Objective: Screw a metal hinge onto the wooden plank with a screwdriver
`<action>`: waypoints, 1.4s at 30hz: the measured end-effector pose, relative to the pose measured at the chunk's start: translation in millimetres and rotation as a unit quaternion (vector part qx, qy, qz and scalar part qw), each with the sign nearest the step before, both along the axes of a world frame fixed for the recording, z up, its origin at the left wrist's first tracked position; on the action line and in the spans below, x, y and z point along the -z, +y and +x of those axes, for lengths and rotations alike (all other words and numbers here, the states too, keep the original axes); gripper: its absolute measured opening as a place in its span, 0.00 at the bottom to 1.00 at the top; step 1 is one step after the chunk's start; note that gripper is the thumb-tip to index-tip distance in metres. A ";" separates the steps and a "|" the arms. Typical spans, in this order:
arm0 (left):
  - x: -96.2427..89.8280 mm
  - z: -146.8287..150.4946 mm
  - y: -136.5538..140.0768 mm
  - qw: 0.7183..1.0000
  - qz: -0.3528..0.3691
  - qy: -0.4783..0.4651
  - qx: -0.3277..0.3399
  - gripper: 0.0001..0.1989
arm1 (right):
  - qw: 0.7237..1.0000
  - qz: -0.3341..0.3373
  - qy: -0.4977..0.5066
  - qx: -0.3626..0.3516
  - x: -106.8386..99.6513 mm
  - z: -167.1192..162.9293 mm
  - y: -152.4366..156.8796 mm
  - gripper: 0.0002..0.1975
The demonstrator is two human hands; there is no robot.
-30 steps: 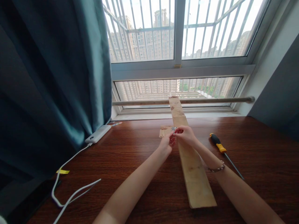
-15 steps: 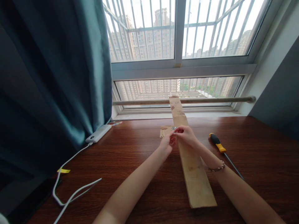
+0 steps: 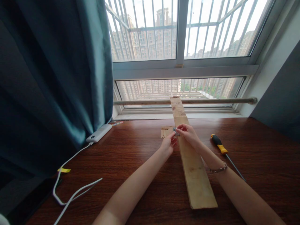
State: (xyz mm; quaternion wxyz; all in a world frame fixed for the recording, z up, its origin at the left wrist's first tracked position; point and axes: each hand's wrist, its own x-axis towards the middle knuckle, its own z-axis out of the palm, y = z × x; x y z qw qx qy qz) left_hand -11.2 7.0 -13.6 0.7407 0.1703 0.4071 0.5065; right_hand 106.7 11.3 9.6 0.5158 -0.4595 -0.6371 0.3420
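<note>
A long wooden board (image 3: 195,170) lies lengthwise on the dark brown table, its far end reaching over the rail by the window. Near its middle, small silvery metal pieces (image 3: 174,129) show between my fingertips, too small to name. My left hand (image 3: 168,144) comes in from the left of the board, with thumb and finger pinched at these pieces and the other fingers curled. Over the board, my right hand (image 3: 188,134) pinches at the same spot. A short piece of wood (image 3: 164,132) sticks out on the board's left side, partly hidden by my left hand.
A black and yellow screwdriver (image 3: 219,144) rests on the table (image 3: 131,150) to the right. At the left lie a white power strip (image 3: 99,132) and its white cable (image 3: 70,159), beside a blue curtain (image 3: 93,62). A metal rail (image 3: 217,101) runs along the window.
My fingertips have shifted slightly apart, and more of the small metal pieces shows between them. The board and screwdriver stay where they were.
</note>
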 end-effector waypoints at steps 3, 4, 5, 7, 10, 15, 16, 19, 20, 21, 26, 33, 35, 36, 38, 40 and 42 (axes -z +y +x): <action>-1.7 0.2 -0.3 1.000 -0.004 -0.001 -0.006 0.03 | 0.998 -0.023 0.051 0.000 -2.9 2.8 -0.4 0.16; -2.4 0.0 -0.2 1.000 -0.006 0.000 -0.008 0.03 | 0.998 -0.026 0.061 0.003 -3.5 3.7 -0.5 0.16; -3.0 -0.1 0.0 1.000 -0.008 0.000 -0.010 0.03 | 0.997 -0.028 0.068 0.008 -3.8 4.5 -0.4 0.17; -3.6 -0.5 0.4 1.000 -0.011 0.002 -0.010 0.03 | 0.996 -0.036 0.078 0.022 -3.6 6.0 0.3 0.16; -3.9 -0.8 0.7 1.000 -0.012 0.004 -0.012 0.02 | 0.995 -0.047 0.074 0.038 -1.9 7.8 2.1 0.15; -6.3 -1.5 -0.8 1.000 -0.004 0.007 -0.023 0.05 | 0.997 -0.044 0.049 0.049 0.0 8.5 1.7 0.16; -7.1 -1.7 -1.2 1.000 -0.003 0.008 -0.022 0.06 | 0.997 -0.044 0.045 0.048 0.1 8.1 0.9 0.16; -9.1 -2.4 -2.0 1.000 -0.004 0.006 -0.019 0.04 | 0.998 -0.041 0.002 0.052 0.4 6.0 0.7 0.17; -9.5 -2.5 -2.0 1.000 -0.005 0.006 -0.020 0.04 | 0.997 -0.039 -0.016 0.057 0.5 5.2 2.0 0.17; -9.6 -2.5 -1.9 1.000 -0.007 0.006 -0.022 0.03 | 0.997 -0.036 -0.033 0.064 0.6 4.3 4.1 0.17; -7.4 -1.6 0.4 0.999 -0.002 -0.001 -0.034 0.03 | 0.993 -0.022 -0.079 0.087 1.7 -1.6 21.4 0.12; -3.5 1.3 3.2 0.997 0.004 -0.006 -0.074 0.06 | 0.990 -0.009 -0.089 0.111 9.7 -9.1 26.6 0.10; -2.2 1.2 3.9 0.997 0.006 -0.005 -0.071 0.05 | 0.991 -0.015 -0.079 0.109 12.0 -9.7 25.6 0.11; -1.6 0.9 4.2 0.998 0.008 -0.004 -0.068 0.04 | 0.991 -0.019 -0.072 0.107 12.7 -9.8 25.3 0.11; -0.6 0.3 4.7 0.998 0.012 -0.002 -0.064 0.04 | 0.993 -0.028 -0.058 0.101 13.3 -10.0 25.1 0.12; -0.3 -0.2 4.9 0.998 0.012 0.000 -0.061 0.04 | 0.994 -0.036 -0.042 0.095 12.8 -10.2 25.0 0.12; -0.8 -0.6 4.8 0.998 0.011 0.002 -0.060 0.04 | 0.995 -0.044 -0.025 0.091 11.8 -10.5 24.9 0.12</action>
